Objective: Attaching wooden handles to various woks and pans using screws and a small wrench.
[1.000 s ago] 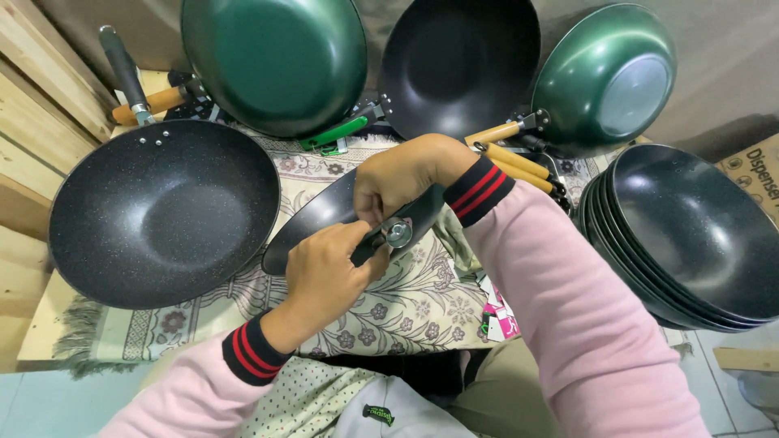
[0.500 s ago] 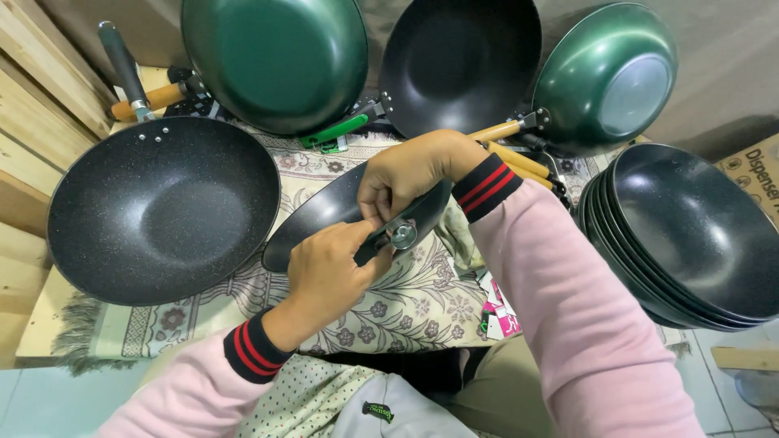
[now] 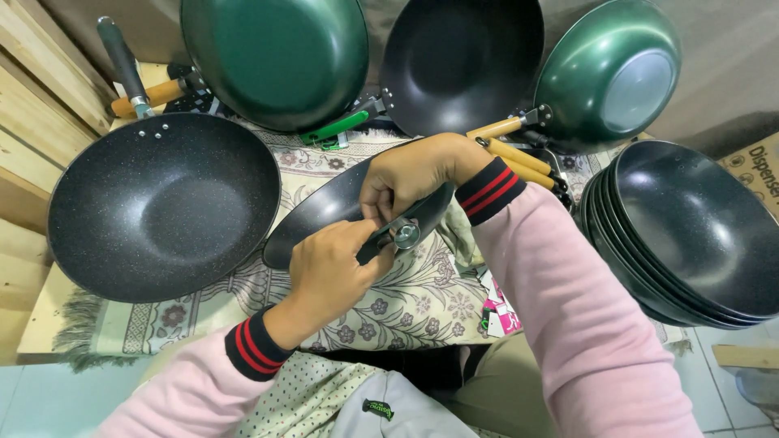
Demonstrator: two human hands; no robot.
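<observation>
Black pan [image 3: 324,212] | empty | left hand [image 3: 331,272], right hand [image 3: 410,174] gripping rim

Left hand [image 3: 333,272] low centre, fingers curled, thumb and fingertips pinched. Right hand [image 3: 410,174] just above, bent at wrist, fingers folded down toward left fingertips. Both forearms in pink sleeves, striped cuffs, converging.

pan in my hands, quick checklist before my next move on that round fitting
1. Right hand grips the pan rim: ok.
2. Left hand on the dark tool at the round metal fitting: ok.
3. Tool seated squarely on fitting: cannot tell, fingers hide it.
4. Pan held over the patterned cloth: ok.
5. Speckled pan clear of left sleeve: ok.
</observation>
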